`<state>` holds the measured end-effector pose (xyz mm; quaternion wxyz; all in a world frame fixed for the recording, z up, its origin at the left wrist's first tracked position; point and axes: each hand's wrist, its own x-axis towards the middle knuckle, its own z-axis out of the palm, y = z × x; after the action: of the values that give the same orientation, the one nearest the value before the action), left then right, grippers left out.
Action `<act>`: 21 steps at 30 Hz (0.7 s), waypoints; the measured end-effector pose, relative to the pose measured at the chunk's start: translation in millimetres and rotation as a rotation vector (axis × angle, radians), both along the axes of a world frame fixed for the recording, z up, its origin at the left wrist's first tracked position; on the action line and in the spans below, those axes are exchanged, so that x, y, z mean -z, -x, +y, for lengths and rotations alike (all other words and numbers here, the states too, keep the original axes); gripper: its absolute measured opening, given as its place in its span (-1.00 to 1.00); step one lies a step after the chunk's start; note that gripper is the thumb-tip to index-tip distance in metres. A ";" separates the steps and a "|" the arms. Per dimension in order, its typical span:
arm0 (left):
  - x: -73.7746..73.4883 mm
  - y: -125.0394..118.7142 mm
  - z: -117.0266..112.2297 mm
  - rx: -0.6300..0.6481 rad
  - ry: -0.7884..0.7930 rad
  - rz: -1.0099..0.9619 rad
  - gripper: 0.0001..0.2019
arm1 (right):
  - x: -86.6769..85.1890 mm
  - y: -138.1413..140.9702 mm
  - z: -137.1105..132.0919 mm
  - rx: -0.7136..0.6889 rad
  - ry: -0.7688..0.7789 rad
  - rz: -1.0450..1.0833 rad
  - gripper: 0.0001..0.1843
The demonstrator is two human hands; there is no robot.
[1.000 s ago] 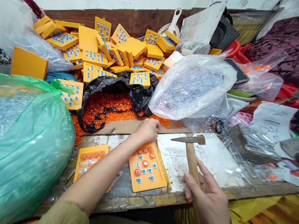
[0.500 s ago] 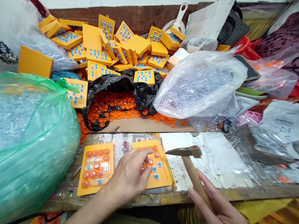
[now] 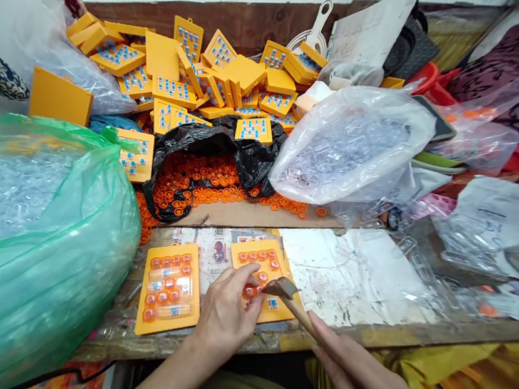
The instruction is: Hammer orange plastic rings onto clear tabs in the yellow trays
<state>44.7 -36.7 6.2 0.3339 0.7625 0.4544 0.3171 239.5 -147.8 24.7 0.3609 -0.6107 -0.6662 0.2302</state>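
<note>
My left hand bends over the right-hand yellow board, thumb and forefinger closed around a round orange cap on it. More orange caps sit along the board's top and right side, and a small blue-and-white printed patch shows lower down. In my right hand is the wooden handle of a hammer. Its narrow metal end is over the board, close beside my left fingertips; whether it touches the cap I cannot tell. To the left lies another yellow board bearing orange caps and clear capsule-shaped covers.
A green bag of clear plastic pieces bulges at the left. Behind the boards, a black bag spills orange caps, with piled yellow boards beyond. A white bag of clear pieces stands right. White paper covers the bench there.
The hammer has swung left and down from beside the board to over it, near my left fingers. My left fingertips have drawn lower, closing around the cap.
</note>
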 end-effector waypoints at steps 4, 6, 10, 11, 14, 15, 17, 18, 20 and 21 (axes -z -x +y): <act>-9.7 4.9 6.7 0.046 -0.037 0.024 -0.62 | 11.0 -4.0 2.6 0.265 0.090 0.164 -0.58; -18.7 10.7 28.3 0.048 -0.112 0.063 -0.68 | 12.4 -1.6 6.8 0.479 0.149 0.299 -0.52; -34.0 21.1 104.3 -0.141 -0.192 0.352 -0.86 | 6.4 6.9 20.5 0.685 0.263 0.606 -0.26; -35.3 22.1 123.4 -0.156 -0.172 0.390 -0.86 | 4.2 8.7 23.5 0.689 0.273 0.655 -0.21; -32.8 20.8 162.4 -0.157 -0.105 0.453 -0.85 | -0.9 11.1 28.2 0.683 0.279 0.712 -0.14; -30.5 19.2 168.2 -0.141 -0.083 0.465 -0.80 | -1.8 11.0 28.5 0.684 0.275 0.722 -0.14; -25.4 15.7 171.1 -0.085 -0.038 0.483 -0.75 | -2.5 10.1 28.3 0.691 0.265 0.744 -0.14; -23.1 13.9 170.0 -0.050 -0.019 0.487 -0.74 | -2.6 9.5 28.1 0.692 0.262 0.754 -0.14; -19.8 10.8 166.1 0.000 -0.001 0.488 -0.75 | -2.7 8.7 28.6 0.687 0.258 0.758 -0.12; -19.0 9.3 164.1 0.009 -0.003 0.486 -0.75 | -2.9 8.5 29.1 0.681 0.258 0.755 -0.11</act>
<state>35.3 127.4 25.2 0.2151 0.8190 0.5175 0.1233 231.0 -118.7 27.6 0.5523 -0.7066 -0.2196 0.3841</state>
